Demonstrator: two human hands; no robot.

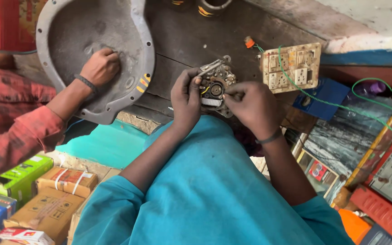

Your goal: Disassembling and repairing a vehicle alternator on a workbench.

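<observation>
Head view: two hands on one small metal electrical part.
Left hand [186,97] and right hand [250,105] both grip the part [215,86] above the dark desk [182,41]; one switchboard [291,67] just right; one co-worker's hand [100,67] on one grey metal cover [69,27].

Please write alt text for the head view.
A person in a teal shirt holds a small metal electrical part in the left hand while the right hand works on it. Beside them, a co-worker's hand rests in a large grey metal housing.

Switch panel [292,67] and metal cover [97,54] flank open bench.
</observation>
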